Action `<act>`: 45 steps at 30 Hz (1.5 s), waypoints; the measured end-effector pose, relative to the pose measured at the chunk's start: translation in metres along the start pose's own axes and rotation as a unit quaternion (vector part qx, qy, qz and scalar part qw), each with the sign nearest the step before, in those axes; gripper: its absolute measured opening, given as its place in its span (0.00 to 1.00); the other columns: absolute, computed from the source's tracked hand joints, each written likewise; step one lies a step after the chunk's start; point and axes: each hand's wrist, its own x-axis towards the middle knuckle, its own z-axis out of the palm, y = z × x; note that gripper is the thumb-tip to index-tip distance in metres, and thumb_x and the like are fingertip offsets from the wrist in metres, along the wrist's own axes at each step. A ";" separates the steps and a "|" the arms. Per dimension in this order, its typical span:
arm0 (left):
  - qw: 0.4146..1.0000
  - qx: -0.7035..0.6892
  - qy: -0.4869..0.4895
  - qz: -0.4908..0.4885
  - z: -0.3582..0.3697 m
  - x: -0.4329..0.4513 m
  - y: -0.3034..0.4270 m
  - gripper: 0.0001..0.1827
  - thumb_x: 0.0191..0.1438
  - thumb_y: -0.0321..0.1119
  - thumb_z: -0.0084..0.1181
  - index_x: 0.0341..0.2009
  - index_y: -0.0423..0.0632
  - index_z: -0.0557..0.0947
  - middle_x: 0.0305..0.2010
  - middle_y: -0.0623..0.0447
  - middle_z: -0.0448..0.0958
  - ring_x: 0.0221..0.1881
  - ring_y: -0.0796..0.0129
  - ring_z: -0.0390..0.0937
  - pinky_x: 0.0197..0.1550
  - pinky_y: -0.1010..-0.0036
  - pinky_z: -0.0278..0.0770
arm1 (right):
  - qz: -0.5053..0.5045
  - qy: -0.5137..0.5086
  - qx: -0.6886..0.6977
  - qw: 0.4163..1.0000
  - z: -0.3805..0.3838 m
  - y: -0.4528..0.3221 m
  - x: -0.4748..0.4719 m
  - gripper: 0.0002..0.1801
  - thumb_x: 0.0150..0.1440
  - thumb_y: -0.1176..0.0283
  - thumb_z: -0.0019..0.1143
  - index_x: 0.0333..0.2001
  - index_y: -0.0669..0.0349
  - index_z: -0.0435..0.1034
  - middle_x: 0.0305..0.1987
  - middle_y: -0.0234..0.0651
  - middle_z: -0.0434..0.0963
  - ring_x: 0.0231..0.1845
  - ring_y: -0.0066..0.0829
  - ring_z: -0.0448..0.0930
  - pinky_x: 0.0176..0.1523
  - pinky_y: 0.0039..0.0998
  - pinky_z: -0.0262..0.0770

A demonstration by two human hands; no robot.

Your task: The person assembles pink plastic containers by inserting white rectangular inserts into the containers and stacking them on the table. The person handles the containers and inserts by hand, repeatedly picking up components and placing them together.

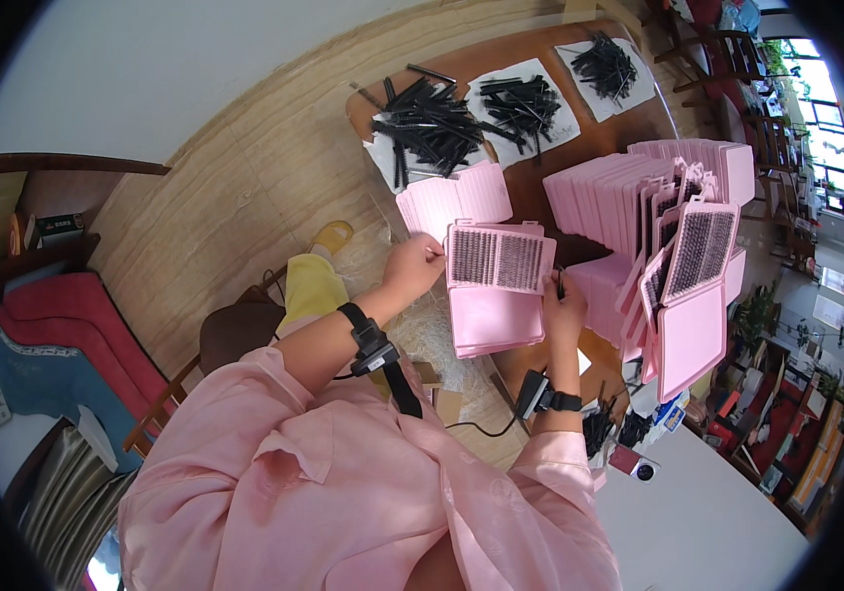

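An opened pink plastic eyelash case [497,318] lies in front of me, its upper half filled by two blocks of black lash clusters [475,258]. My right hand [564,299] grips the case's right edge, with a small dark object, not clear in kind, between the fingers. At the upper left edge of the case is my left hand [422,260], thumb and fingertips drawn together; whether they grip the edge is unclear. Behind the case stands a row of pink cases or trays [455,198]. Black strips [429,125] are heaped on white paper beyond.
Two more heaps of black strips [521,107] [605,66] lie on paper on the brown table [532,181]. Pink cases [599,196] stand in rows at the right, with opened filled ones [699,251] leaning nearby. Shredded packing [429,336] lies below. A camera-like device [634,464] rests on a white surface.
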 end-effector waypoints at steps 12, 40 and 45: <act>1.000 0.012 0.015 0.007 -0.001 -0.001 0.006 0.07 0.55 0.26 0.62 0.36 0.39 0.78 0.26 0.49 0.82 0.25 0.70 0.81 0.26 0.74 0.75 | -0.042 0.011 -0.029 0.999 0.001 -0.005 0.002 0.13 0.60 0.68 0.58 0.46 0.63 0.78 0.34 0.50 0.81 0.34 0.44 0.83 0.42 0.35 0.75; 0.998 0.050 0.027 -0.004 -0.007 -0.003 0.025 0.08 0.51 0.30 0.66 0.33 0.41 0.81 0.27 0.47 0.83 0.27 0.63 0.82 0.30 0.70 0.77 | -0.035 0.006 -0.086 0.996 0.009 -0.015 0.006 0.13 0.60 0.66 0.56 0.46 0.59 0.79 0.32 0.50 0.80 0.34 0.48 0.82 0.39 0.39 0.76; 0.998 0.049 0.019 -0.023 -0.009 -0.003 0.029 0.09 0.51 0.31 0.67 0.33 0.41 0.81 0.28 0.47 0.83 0.28 0.62 0.82 0.31 0.69 0.77 | -0.024 0.000 -0.090 0.996 0.011 -0.015 0.007 0.13 0.61 0.65 0.56 0.46 0.59 0.79 0.32 0.50 0.80 0.35 0.49 0.82 0.40 0.40 0.76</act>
